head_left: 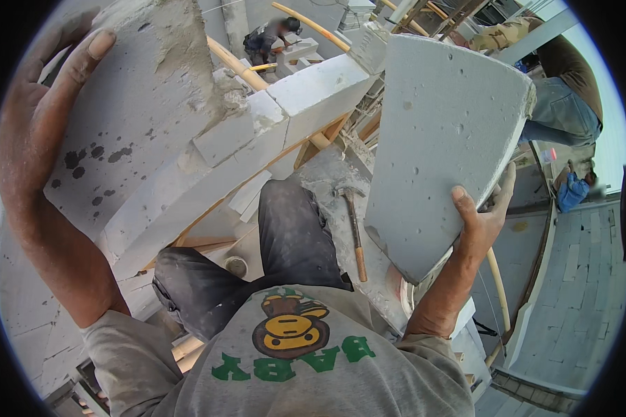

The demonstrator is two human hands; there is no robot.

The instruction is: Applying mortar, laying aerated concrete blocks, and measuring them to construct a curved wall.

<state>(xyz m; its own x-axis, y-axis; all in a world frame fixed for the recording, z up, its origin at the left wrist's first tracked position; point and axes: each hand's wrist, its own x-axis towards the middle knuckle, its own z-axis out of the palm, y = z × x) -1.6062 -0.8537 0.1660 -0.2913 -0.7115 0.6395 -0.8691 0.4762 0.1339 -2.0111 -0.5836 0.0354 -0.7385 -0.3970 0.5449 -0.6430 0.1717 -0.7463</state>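
A large pale grey concrete block (445, 139) stands tilted at my right, its broad pitted face toward me. My right hand (483, 219) grips its lower right edge, thumb on the face and fingers behind. At the far left my left hand (52, 94) is raised with thumb and fingers apart, in front of a broad grey block surface (139, 90) with dark wet spots and rough mortar along its edge. Whether that hand touches the surface I cannot tell. Between my knees and the held block lies a hammer (355, 236) with a wooden handle.
A row of pale blocks (320, 87) runs diagonally ahead, on wooden boards. Beside my knee sits a small round cup (236, 265). One person (268, 42) crouches beyond the wall; another in jeans (560, 108) is close at right, a third in blue (572, 191) lower down. Bamboo poles (236, 62) cross behind.
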